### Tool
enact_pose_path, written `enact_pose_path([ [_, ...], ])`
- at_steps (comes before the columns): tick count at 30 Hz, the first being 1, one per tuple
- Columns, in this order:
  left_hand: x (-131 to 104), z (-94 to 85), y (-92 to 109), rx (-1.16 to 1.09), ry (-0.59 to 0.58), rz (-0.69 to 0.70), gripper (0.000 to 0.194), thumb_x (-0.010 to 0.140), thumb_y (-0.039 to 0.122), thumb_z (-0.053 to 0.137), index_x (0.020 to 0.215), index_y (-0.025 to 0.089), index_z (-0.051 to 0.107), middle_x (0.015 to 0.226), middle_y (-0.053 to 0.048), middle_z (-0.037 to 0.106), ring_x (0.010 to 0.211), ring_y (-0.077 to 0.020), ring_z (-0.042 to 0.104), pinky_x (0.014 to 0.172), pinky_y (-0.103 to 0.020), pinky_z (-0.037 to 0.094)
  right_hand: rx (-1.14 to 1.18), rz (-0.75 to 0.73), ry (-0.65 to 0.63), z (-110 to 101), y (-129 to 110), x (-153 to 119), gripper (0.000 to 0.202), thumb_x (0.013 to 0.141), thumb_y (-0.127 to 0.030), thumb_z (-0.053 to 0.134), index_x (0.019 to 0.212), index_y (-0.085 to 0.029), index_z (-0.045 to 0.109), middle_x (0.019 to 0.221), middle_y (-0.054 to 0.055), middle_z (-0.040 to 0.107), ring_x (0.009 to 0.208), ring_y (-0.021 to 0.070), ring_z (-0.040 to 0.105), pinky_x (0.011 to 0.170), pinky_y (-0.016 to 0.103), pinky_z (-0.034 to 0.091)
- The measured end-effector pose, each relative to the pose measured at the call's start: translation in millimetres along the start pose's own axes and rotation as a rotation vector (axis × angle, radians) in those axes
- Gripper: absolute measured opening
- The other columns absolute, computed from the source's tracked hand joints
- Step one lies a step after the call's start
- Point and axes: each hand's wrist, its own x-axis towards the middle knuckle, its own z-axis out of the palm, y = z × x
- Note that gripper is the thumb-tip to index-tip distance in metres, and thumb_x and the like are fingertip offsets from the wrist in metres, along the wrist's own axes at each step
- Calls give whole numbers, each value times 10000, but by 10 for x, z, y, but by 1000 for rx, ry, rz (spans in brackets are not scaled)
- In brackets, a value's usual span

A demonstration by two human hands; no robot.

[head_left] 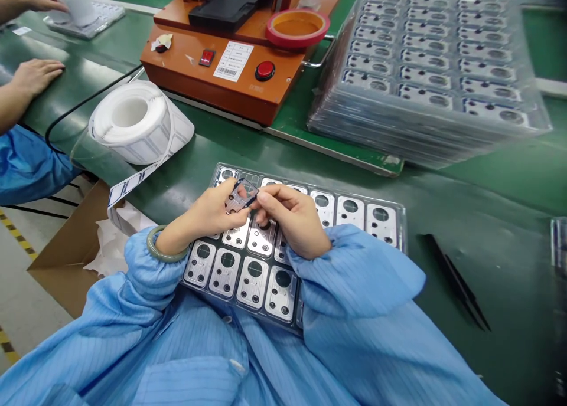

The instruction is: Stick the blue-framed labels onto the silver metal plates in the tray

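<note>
My left hand pinches a small flat metal plate with a large round hole and smaller holes, held tilted above the tray. My right hand has its thumb and fingertips closed at the plate's right edge; whether they grip it too or something tiny I cannot make out. Under both hands lies a clear plastic tray with rows of similar silvery plates. One pocket in its far row appears without a plate. My sleeves hide part of the tray.
A label roll stands left, its strip hanging over a cardboard box. Behind is an orange machine with a red tape roll. Stacked filled trays stand back right, black tweezers nearer. A co-worker's hands are far left.
</note>
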Motion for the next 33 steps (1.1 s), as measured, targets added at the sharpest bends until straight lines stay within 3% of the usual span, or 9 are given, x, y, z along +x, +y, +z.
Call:
enact_pose_path([
  [13,-16,-4,-14,46,22,10,247,721,316,636,884,187,501,782,11,581,576,-82,483,496,-180,394,8,1,-10,-17,-6,-11,234,746,-364,711,852,-166,647,698,-2,651,514,85,552,487,218,463],
  [23,-10,-12,-7,45,24,24,236,717,296,634,876,184,502,797,9,583,579,-79,483,495,-176,396,6,-6,-11,-17,12,-14,256,737,-384,721,857,-170,649,695,-3,653,516,88,554,493,221,462],
  [33,-5,-9,35,-9,-7,51,213,716,268,629,838,176,479,694,46,537,472,-41,391,444,-173,335,-30,-26,-8,-5,0,-13,278,764,-442,697,781,-171,638,645,-10,626,495,80,536,483,214,462],
])
